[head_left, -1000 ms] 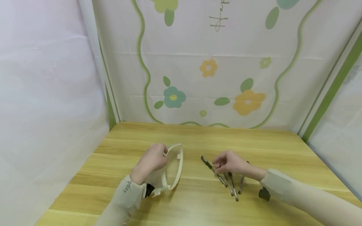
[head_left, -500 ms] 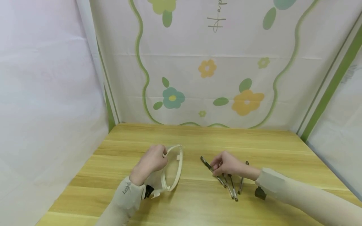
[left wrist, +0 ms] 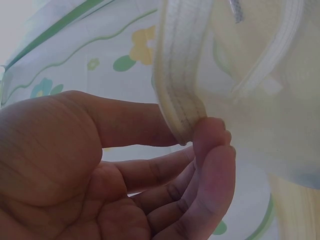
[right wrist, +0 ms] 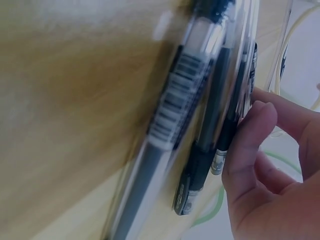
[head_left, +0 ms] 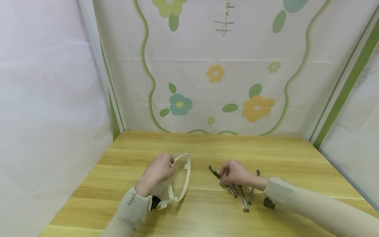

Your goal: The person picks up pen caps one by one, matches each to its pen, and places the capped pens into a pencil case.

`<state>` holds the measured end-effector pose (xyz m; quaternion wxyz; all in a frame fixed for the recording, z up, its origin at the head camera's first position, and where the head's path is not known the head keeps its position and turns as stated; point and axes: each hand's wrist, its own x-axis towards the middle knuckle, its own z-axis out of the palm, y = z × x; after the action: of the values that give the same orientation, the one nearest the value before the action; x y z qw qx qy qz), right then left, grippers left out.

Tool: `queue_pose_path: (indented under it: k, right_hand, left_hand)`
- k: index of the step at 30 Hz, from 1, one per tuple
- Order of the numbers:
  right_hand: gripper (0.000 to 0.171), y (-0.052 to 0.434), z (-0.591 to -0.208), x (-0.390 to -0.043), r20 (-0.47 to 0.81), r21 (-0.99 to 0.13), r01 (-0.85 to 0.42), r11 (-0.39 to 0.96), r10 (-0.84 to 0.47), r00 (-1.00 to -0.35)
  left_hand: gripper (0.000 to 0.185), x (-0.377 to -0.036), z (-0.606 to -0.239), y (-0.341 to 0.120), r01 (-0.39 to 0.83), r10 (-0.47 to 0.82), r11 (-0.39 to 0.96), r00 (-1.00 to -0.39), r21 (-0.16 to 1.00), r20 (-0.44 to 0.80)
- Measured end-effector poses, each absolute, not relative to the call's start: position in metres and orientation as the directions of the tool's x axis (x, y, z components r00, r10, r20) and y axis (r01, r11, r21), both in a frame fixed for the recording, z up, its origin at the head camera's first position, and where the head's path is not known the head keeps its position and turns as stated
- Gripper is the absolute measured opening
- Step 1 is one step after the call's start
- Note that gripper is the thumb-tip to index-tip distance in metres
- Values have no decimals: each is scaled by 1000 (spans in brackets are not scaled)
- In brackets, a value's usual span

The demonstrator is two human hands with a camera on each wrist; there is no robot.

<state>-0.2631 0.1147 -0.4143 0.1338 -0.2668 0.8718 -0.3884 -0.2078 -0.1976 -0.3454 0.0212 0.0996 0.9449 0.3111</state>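
My left hand (head_left: 160,168) pinches the pale zip edge (left wrist: 182,75) of a see-through zip pouch (head_left: 180,177), whose mouth gapes to the right. In the left wrist view thumb and fingertips meet on that trim. My right hand (head_left: 235,172) is over several clear pens with dark grips, laid in a loose fan on the table. Its thumb and index finger pinch the leftmost pen (head_left: 214,171) around the middle; the pen lies slanted. Nearer the right wrist camera, a pen with a barcode label (right wrist: 175,105) is large in view. The hand hides parts of the middle pens (head_left: 243,199).
The wood-grain table (head_left: 207,220) runs back to a white cloth with printed flowers (head_left: 258,108). White cloth sides (head_left: 53,98) stand left and right. One separate pen (head_left: 254,187) lies under the right wrist. Dark wrist cameras (head_left: 269,203) hang below the sleeves.
My right hand has moved slightly left and its fingers have come together on the leftmost pen. The left hand keeps its hold on the pouch.
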Motion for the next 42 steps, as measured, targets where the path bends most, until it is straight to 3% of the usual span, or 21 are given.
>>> queue_pose_path:
  k: [25,42]
  right_hand:
    - [16,114,-410,-261,-37,-717,-367,592,-559,-829]
    - [20,97,-415,-246,-40,-847,-243,473,-513,-858]
  left_hand:
    - [38,-207,-343,-194,166,193,799,-981,578,15]
    - [39,-204,-346,-195,165,196,790,-981,590,13]
